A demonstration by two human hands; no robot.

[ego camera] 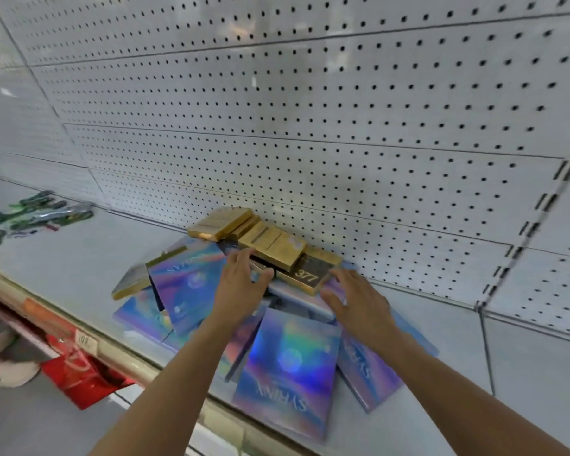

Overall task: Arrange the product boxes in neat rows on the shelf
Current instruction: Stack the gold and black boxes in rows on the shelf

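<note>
"377" stands on the dark face of a gold box (306, 274). "SYRINX" reads, upside down, on the nearest holographic box (287, 366); other lettering is blurred.

Behind the hands, a white pegboard wall (310, 126) with rows of small holes. Far left of the hands, green flat packets (30, 213), blurred. Below left of the hands, a red bag (79, 376) and a white shoe (10, 373).

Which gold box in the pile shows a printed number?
The gold box at the pile's front right, just beside the right hand: its dark face reads 377. The other gold boxes behind show no number.
</note>
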